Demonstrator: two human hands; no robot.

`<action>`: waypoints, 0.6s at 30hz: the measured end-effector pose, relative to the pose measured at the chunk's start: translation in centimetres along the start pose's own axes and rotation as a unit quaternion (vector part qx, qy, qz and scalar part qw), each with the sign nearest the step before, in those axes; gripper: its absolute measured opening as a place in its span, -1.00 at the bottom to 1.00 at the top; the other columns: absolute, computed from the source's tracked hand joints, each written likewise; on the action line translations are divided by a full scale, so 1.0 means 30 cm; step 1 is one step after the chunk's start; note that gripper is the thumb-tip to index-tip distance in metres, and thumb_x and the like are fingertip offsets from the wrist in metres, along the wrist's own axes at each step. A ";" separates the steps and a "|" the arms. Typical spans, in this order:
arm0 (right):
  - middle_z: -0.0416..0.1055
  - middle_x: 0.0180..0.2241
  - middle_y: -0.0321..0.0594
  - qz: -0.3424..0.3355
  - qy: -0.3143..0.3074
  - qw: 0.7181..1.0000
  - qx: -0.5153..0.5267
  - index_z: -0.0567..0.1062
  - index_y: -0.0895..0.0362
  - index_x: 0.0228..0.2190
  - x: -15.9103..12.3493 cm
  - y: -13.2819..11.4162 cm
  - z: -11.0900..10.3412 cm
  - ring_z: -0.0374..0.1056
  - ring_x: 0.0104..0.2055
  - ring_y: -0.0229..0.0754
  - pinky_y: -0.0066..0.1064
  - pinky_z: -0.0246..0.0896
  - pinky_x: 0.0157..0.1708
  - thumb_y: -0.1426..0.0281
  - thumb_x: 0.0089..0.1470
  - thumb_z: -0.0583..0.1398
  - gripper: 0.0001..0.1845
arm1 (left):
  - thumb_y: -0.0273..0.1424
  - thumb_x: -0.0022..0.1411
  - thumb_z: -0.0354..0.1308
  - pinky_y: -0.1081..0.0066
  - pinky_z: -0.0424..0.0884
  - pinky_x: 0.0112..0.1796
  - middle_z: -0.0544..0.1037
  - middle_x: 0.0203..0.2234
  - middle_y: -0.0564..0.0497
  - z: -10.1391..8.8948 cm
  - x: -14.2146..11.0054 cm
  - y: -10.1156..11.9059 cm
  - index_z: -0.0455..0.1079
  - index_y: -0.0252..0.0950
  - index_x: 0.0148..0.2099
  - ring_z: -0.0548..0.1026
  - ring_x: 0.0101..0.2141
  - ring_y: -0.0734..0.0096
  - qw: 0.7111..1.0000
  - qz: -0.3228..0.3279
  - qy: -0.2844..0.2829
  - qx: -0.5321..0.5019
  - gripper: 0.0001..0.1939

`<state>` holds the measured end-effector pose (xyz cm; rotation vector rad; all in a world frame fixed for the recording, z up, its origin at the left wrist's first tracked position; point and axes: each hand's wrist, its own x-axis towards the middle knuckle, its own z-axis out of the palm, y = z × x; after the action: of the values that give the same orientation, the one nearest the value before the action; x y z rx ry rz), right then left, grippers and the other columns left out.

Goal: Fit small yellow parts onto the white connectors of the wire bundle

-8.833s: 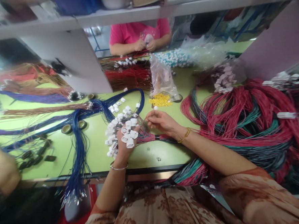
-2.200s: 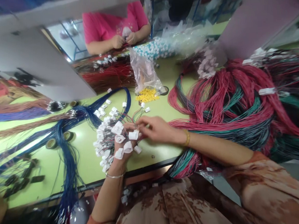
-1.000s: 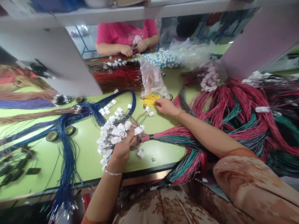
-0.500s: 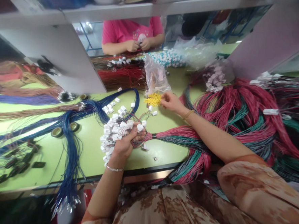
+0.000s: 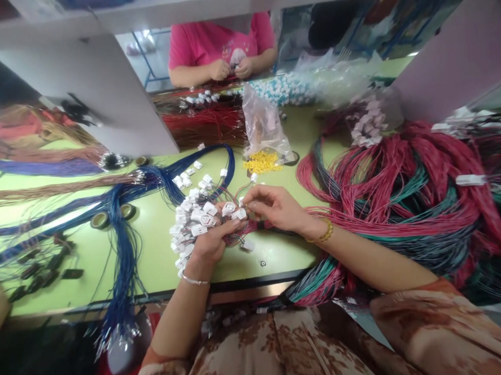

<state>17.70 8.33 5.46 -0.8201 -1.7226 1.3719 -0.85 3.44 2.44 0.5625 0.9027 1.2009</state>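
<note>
My left hand (image 5: 213,239) is closed around a bundle of wires whose ends carry many white plastic connectors (image 5: 190,214). Those connectors fan out over the hand toward the left. At the bundle's right side, my right hand (image 5: 272,207) has thumb and fingertips pinched together at a white connector (image 5: 238,213). Whatever tiny piece may be between those fingertips is too small to make out. Beyond the right hand lies a heap of small yellow parts (image 5: 261,162), by the mouth of a clear plastic bag (image 5: 263,121).
Blue wires (image 5: 120,240) hang over the front edge at left, near tape rolls (image 5: 99,220). Red, green and black wire bundles (image 5: 404,195) cover the right side. Across the bench a person in a pink shirt (image 5: 222,45) works with both hands. Upright panels (image 5: 87,95) flank the bench.
My right hand has come back from the yellow parts to the connectors in my left hand. The left hand stays on the bundle. Part of another person appears at the left edge.
</note>
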 end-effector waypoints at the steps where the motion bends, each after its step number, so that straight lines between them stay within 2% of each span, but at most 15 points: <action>1: 0.49 -0.38 -0.24 -0.034 0.014 0.998 -0.042 0.52 0.14 -0.31 -0.007 0.001 0.011 0.40 -0.36 -0.27 -0.37 0.35 -0.31 0.35 0.19 0.23 -0.88 | -0.46 -0.18 0.55 0.36 0.56 -0.20 0.64 -0.41 0.03 -0.003 0.002 -0.001 0.51 -0.33 -0.27 0.63 -0.37 0.38 1.000 -0.004 0.000 0.002 -0.61; 4: 0.49 -0.33 -0.22 -0.117 0.036 0.983 -0.140 0.53 0.14 -0.31 -0.019 -0.002 0.030 0.38 -0.28 -0.24 -0.35 0.31 -0.21 0.41 0.22 0.18 -0.88 | -0.47 -0.20 0.55 0.36 0.57 -0.25 0.62 -0.44 0.04 -0.012 0.005 -0.006 0.49 -0.33 -0.31 0.61 -0.41 0.38 1.000 -0.005 0.005 0.007 -0.62; 7: 0.47 -0.38 -0.25 -0.145 0.055 0.973 -0.172 0.47 0.14 -0.32 -0.026 -0.011 0.039 0.33 -0.36 -0.28 -0.40 0.26 -0.31 0.40 0.24 0.15 -0.89 | -0.48 -0.19 0.54 0.36 0.57 -0.27 0.62 -0.45 0.05 -0.015 0.007 -0.012 0.48 -0.33 -0.32 0.61 -0.41 0.39 1.000 0.010 0.010 0.011 -0.64; 12: 0.48 -0.42 -0.31 -0.114 0.061 0.979 -0.155 0.36 0.11 -0.26 -0.039 -0.008 0.049 0.34 -0.44 -0.32 -0.45 0.26 -0.40 0.36 0.21 0.16 -0.92 | -0.50 -0.18 0.53 0.38 0.55 -0.28 0.62 -0.43 0.07 -0.006 0.009 -0.017 0.47 -0.30 -0.33 0.60 -0.42 0.41 0.999 0.021 0.019 0.020 -0.65; 18: 0.48 -0.39 -0.30 -0.042 0.071 0.993 -0.084 0.32 0.09 -0.22 -0.034 0.020 0.058 0.39 -0.42 -0.29 -0.41 0.34 -0.38 0.33 0.14 0.22 -0.80 | -0.51 -0.22 0.53 0.35 0.56 -0.28 0.62 -0.46 0.07 0.011 0.006 -0.012 0.44 -0.29 -0.37 0.59 -0.43 0.38 0.998 0.041 0.043 0.015 -0.64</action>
<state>16.71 6.77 4.47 -0.9040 -1.7574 1.0983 -0.36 3.54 2.29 0.5810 0.9806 1.2960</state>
